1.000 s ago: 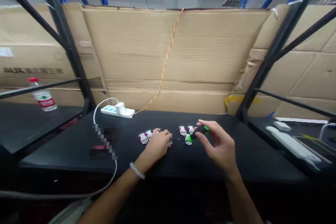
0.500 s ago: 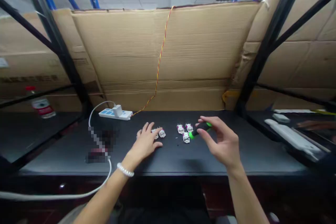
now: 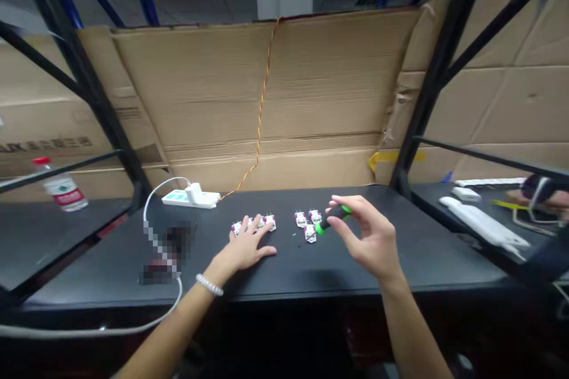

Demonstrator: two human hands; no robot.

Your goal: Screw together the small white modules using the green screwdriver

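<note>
My left hand (image 3: 246, 246) lies over a row of small white-and-magenta parts (image 3: 269, 222), its fingers spread and partly covering them. A white beaded bracelet (image 3: 209, 285) circles that wrist. In my right hand (image 3: 367, 234) a black-and-green screwdriver (image 3: 334, 217) is pinched between thumb and fingers, its shaft slanting down to the left. The tip is close to the nearest of three similar white parts (image 3: 310, 233) grouped right of centre; whether it touches cannot be made out. Two more of that group, one a white part (image 3: 300, 218), lie just behind.
At the back left a white power strip (image 3: 191, 198) holds a plug with a white cable (image 3: 148, 204). A pixelated dark item (image 3: 162, 266) lies left on the black tabletop (image 3: 284, 275). Black rack posts (image 3: 420, 95) flank both sides. A bottle (image 3: 64, 189) stands far left.
The whole view has shifted slightly. My left fingers have drawn back a little, so more of the left row shows. The screwdriver stays in my right hand near the same part.
</note>
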